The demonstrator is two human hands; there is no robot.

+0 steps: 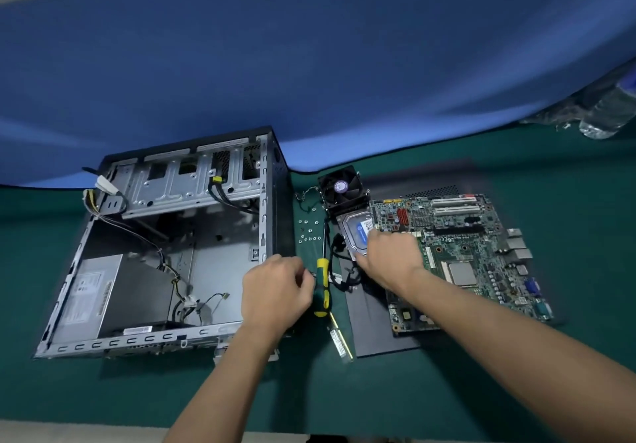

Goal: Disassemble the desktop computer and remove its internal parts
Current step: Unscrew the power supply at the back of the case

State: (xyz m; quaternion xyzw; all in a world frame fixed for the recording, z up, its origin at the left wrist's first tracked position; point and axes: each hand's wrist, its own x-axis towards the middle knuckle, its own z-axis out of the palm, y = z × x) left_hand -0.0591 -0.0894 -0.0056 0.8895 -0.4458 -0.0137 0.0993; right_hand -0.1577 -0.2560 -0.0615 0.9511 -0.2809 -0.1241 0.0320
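The open computer case (179,236) lies on its side at the left, with the power supply (86,298) and loose cables inside. The motherboard (464,253) lies at the right on a dark side panel (375,325). Beside its left edge lie the hard drive (358,231) and, behind that, the cooler fan (342,188). My right hand (389,253) holds the hard drive, fingers on top and thumb at its near corner. My left hand (275,287) has curled fingers beside the yellow-green screwdriver (322,287); whether it pinches anything is unclear.
Several loose screws (308,232) lie on the green mat between the case and the fan. A memory stick (339,339) lies below the screwdriver, and black cables (339,253) trail beside the drive. A blue backdrop rises behind; a plastic bottle (605,112) stands at far right.
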